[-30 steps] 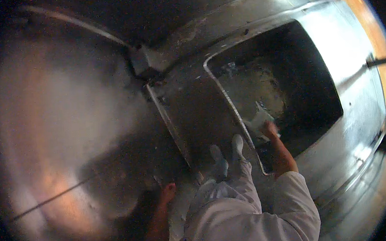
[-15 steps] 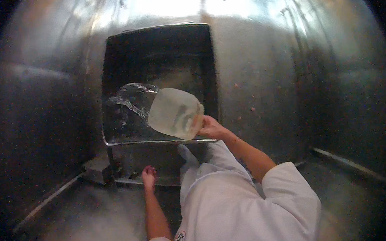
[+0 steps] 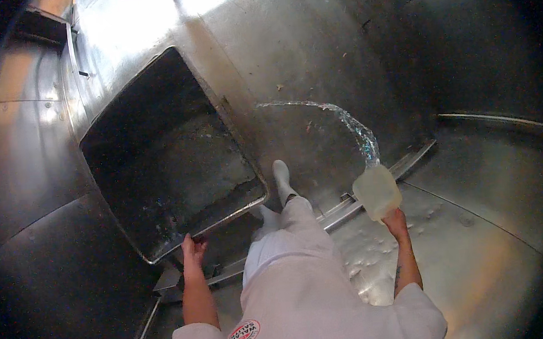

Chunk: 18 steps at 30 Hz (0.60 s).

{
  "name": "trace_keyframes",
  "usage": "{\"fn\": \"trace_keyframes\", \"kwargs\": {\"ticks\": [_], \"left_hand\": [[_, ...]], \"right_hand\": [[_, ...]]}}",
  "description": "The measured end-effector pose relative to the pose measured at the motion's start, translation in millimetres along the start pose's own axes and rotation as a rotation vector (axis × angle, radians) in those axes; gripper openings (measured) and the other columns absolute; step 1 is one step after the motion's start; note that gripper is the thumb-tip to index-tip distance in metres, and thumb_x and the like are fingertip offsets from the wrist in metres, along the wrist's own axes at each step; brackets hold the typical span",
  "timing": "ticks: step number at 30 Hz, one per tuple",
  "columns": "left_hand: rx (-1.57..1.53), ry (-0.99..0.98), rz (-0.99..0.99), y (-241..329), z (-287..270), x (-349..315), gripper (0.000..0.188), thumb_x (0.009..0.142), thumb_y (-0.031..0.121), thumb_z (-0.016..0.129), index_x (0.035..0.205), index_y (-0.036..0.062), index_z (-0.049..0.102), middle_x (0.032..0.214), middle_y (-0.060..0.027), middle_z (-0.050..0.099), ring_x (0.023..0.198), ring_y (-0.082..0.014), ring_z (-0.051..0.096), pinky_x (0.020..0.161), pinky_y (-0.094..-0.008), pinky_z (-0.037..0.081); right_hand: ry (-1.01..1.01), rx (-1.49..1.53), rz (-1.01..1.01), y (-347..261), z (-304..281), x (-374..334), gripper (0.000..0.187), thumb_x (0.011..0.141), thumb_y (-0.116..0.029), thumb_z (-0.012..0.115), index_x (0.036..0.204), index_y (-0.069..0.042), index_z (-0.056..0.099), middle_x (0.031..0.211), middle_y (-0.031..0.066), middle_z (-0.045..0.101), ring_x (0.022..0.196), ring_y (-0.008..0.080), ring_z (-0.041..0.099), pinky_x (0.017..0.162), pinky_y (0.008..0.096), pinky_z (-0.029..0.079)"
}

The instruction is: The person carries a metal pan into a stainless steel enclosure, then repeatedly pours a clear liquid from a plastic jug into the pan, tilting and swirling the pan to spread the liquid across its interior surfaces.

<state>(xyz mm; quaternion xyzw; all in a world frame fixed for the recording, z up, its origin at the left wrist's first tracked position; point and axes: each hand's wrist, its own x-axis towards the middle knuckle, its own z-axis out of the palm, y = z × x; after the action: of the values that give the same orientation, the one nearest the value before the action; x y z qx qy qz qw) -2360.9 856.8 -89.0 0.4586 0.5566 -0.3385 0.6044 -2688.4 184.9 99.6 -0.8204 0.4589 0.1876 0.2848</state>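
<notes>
My right hand (image 3: 397, 222) is closed on a translucent plastic jug (image 3: 377, 192) with rounded corners, out to my right. A curved stream of water (image 3: 361, 133) flies from its mouth, away from me and to the left, over the metal floor. How the fingers hold the jug is partly hidden behind it. At the near edge of a large rectangular metal tub (image 3: 224, 218), my left hand (image 3: 193, 249) has its fingers curled at the rim. The tub is dark inside, with a wet-looking bottom.
Small pinkish scraps (image 3: 309, 127) lie on the metal floor (image 3: 276, 62) beyond my boots. A white boot (image 3: 282, 176) stands by the tub's right corner. A raised metal ledge (image 3: 344, 213) runs past my legs on the right. Metal walls (image 3: 31, 161) enclose both sides.
The jug has swung from over the tub out to my right, and water now arcs over the floor. My left hand has come up to the tub's rim. The view has turned.
</notes>
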Motion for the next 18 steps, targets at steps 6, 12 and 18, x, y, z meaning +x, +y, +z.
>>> {"fn": "trace_keyframes", "kwargs": {"ticks": [6,12,18], "left_hand": [[0.182,0.099,-0.146,-10.0,89.9,-15.6,0.037,0.099,0.038,0.035,0.107,0.0077,0.053,0.095,-0.0106,0.062,0.086,-0.0276,0.06,0.067,-0.0451,0.05],[0.381,0.205,-0.174,-5.2,75.3,-56.1,0.055,0.097,0.054,0.035,0.109,0.0042,0.055,0.088,-0.013,0.063,0.069,-0.0281,0.06,0.056,-0.039,0.05],[0.679,0.022,-0.109,20.1,17.3,-58.1,0.063,0.09,0.063,0.046,0.107,0.0037,0.058,0.08,-0.0119,0.063,0.064,-0.0212,0.059,0.057,-0.037,0.049]], "right_hand": [[-0.094,-0.113,0.343,73.4,29.6,111.5,0.039,0.067,-0.02,0.072,0.101,-0.001,0.063,0.1,0.0184,0.067,0.095,0.0317,0.064,0.084,0.0396,0.049],[-0.131,-0.105,0.272,-52.4,87.3,223.8,0.039,0.068,-0.025,0.065,0.099,-0.001,0.062,0.091,0.0232,0.066,0.089,0.0381,0.063,0.077,0.0454,0.049],[0.049,0.233,-0.098,-254.1,17.5,232.6,0.028,0.071,-0.022,0.064,0.088,0.0,0.064,0.073,0.0199,0.066,0.066,0.0329,0.065,0.062,0.0421,0.05]]}}
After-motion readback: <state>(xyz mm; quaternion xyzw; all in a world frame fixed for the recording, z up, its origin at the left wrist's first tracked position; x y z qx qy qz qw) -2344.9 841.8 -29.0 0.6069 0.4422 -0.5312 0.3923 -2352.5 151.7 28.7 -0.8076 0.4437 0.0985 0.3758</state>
